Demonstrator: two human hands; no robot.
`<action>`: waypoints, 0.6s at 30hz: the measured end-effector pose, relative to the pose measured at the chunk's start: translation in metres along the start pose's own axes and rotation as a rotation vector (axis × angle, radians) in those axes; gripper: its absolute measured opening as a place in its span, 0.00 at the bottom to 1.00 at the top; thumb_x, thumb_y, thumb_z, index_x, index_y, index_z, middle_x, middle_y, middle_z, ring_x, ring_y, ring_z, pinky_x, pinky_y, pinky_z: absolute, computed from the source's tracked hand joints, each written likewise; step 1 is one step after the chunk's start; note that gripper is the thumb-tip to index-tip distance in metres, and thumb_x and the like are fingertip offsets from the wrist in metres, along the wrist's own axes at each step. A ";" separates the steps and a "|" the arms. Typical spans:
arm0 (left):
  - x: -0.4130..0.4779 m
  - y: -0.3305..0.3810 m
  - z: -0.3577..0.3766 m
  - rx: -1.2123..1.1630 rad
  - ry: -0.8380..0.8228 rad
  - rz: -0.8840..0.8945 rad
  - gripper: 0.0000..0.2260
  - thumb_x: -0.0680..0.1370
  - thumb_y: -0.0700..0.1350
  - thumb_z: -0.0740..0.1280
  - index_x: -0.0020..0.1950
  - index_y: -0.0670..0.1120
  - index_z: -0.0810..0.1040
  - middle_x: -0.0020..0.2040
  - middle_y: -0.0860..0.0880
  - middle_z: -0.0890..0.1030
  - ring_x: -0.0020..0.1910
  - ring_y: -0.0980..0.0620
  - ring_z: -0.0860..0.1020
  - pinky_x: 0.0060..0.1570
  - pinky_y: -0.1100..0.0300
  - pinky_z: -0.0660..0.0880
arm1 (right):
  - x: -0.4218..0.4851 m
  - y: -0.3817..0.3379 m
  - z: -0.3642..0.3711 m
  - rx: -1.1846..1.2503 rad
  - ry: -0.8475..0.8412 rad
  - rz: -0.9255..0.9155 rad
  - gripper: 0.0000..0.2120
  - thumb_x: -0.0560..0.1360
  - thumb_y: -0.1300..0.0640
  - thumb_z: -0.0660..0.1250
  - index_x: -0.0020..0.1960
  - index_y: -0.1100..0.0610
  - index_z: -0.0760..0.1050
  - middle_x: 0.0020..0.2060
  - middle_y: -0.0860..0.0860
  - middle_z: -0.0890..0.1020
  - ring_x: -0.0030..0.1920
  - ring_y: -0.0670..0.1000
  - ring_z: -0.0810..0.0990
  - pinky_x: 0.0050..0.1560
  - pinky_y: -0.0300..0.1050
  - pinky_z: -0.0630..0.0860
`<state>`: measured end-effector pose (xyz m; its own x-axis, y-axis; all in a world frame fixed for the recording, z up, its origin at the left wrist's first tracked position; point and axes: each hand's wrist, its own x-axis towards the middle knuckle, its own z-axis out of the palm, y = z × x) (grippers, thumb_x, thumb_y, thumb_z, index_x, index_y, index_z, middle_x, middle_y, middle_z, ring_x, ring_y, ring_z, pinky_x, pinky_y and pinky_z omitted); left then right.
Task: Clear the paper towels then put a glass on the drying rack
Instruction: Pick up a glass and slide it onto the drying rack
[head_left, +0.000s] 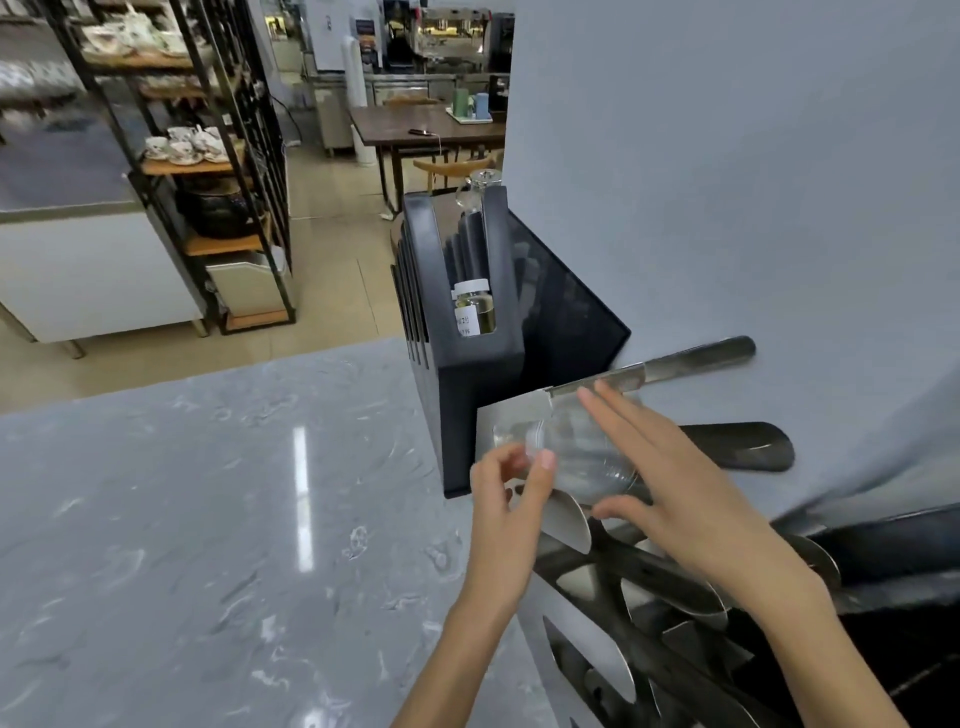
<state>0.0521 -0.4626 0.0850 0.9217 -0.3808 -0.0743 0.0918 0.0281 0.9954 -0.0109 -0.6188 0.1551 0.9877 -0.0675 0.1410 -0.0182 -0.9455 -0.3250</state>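
Note:
A clear glass (569, 452) lies tilted on its side above the metal drying rack (597, 654) at the right edge of the counter. My left hand (511, 499) pinches the glass's near end between thumb and fingers. My right hand (670, 478) lies over the glass from the right, fingers stretched along its top and thumb under its rim. The rack is silvery with cut-out slots and curved prongs (571, 517). No paper towels are in view.
A black slotted holder (467, 374) with a white-capped bottle (474, 306) stands just behind the glass. Metal handles (691, 358) jut from the grey wall (727, 182) at right. The grey marble counter (208, 519) spreads to the left. Shelves and tables stand across the room.

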 end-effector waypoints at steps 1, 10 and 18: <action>-0.004 -0.001 0.001 -0.002 0.033 0.007 0.21 0.76 0.66 0.66 0.63 0.55 0.74 0.63 0.52 0.76 0.63 0.55 0.77 0.66 0.57 0.73 | 0.000 0.002 0.000 0.013 -0.019 -0.014 0.50 0.71 0.49 0.76 0.80 0.39 0.45 0.78 0.34 0.48 0.78 0.42 0.52 0.76 0.46 0.61; -0.015 0.008 0.006 -0.032 0.050 -0.049 0.11 0.82 0.56 0.65 0.56 0.49 0.73 0.59 0.42 0.78 0.57 0.51 0.79 0.50 0.69 0.71 | -0.005 -0.004 0.002 -0.034 -0.023 0.026 0.50 0.73 0.49 0.74 0.79 0.39 0.40 0.80 0.39 0.43 0.80 0.45 0.47 0.75 0.54 0.65; -0.024 0.015 -0.001 -0.042 -0.016 -0.083 0.11 0.83 0.56 0.63 0.59 0.50 0.73 0.61 0.48 0.79 0.59 0.53 0.79 0.56 0.63 0.72 | -0.034 -0.019 0.011 -0.204 -0.032 0.058 0.42 0.77 0.47 0.67 0.81 0.45 0.42 0.81 0.47 0.49 0.80 0.50 0.41 0.79 0.52 0.48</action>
<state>0.0314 -0.4520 0.1021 0.9043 -0.3978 -0.1549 0.1834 0.0346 0.9824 -0.0422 -0.5952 0.1462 0.9884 -0.1167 0.0971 -0.1031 -0.9854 -0.1355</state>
